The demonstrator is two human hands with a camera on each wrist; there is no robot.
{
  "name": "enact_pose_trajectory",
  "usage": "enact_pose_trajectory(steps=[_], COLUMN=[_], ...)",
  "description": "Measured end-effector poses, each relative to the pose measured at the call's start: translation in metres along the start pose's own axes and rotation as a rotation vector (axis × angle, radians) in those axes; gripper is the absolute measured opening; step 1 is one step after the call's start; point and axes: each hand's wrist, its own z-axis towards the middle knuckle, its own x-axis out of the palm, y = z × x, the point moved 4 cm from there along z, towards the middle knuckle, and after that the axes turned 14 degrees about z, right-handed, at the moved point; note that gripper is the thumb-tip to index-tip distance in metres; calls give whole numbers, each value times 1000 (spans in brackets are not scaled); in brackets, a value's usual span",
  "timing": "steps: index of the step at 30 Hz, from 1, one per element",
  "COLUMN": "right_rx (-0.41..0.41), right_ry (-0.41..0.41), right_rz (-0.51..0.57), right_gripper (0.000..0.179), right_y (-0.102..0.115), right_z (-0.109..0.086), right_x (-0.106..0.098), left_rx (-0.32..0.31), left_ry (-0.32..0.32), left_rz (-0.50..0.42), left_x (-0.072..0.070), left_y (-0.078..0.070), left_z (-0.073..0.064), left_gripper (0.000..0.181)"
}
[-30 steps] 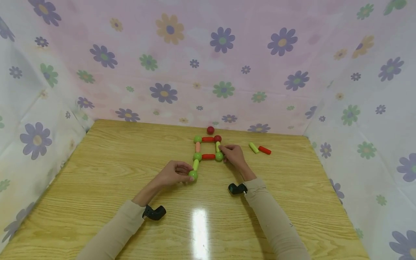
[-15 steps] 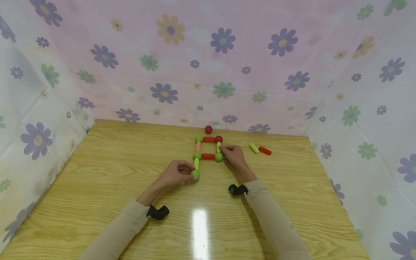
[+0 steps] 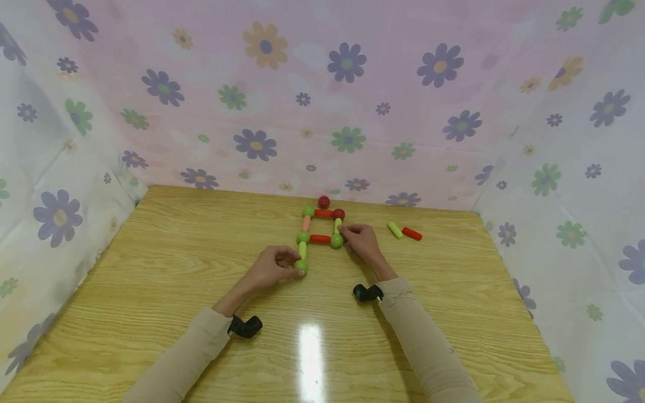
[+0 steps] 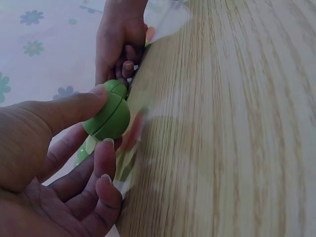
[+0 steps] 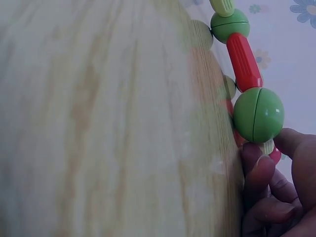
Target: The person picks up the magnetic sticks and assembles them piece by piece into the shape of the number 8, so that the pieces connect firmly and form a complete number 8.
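A square frame of rods and balls lies on the table, with a tail toward the person. My left hand (image 3: 274, 265) pinches the green ball (image 3: 301, 267) at the tail's end; the left wrist view shows thumb and fingertips on this ball (image 4: 112, 118). A yellow-green rod (image 3: 302, 250) links it to the frame's near-left green ball (image 3: 303, 238). My right hand (image 3: 364, 242) pinches the yellow-green rod (image 3: 337, 225) on the frame's right side, by the near-right green ball (image 5: 258, 114). Red rods (image 3: 319, 239) form the near and far sides, an orange-pink rod (image 3: 306, 223) the left.
Behind the frame sits a loose dark red ball (image 3: 324, 202). To the right lie a loose yellow-green rod (image 3: 395, 230) and a loose red rod (image 3: 412, 234). Flowered cloth (image 3: 297, 112) stands along the table's back and sides.
The frame's near side and tail have shifted slightly away from the person, and the near corners slightly left. The loose red ball has moved a little left. Both hands keep their hold.
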Motion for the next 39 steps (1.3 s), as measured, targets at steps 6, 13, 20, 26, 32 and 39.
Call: enact_pose_trajectory(steps=[6, 13, 20, 26, 32, 39], right_rx=[8, -10, -41, -84, -182, -167], right_ry=[-19, -33, 30, 94, -50, -221], right_rz=[-2, 9, 9, -39, -118, -238], right_gripper=[39, 37, 38, 34, 32, 32], right_y=[0, -2, -3, 5, 13, 10], right_z=[1, 2, 5, 2, -4, -12], right_x=[-1, -1, -5, -29, -71, -109], left_rx=[27, 65, 70, 57, 31, 30], left_ry=[3, 4, 12, 29, 43, 40], left_rz=[51, 80, 75, 64, 27, 5], left_x=[-1, -2, -4, -2, -1, -2], left_y=[1, 1, 4, 11, 15, 16], left_z=[3, 2, 1, 4, 3, 1], left_gripper=[35, 34, 36, 36, 36, 35])
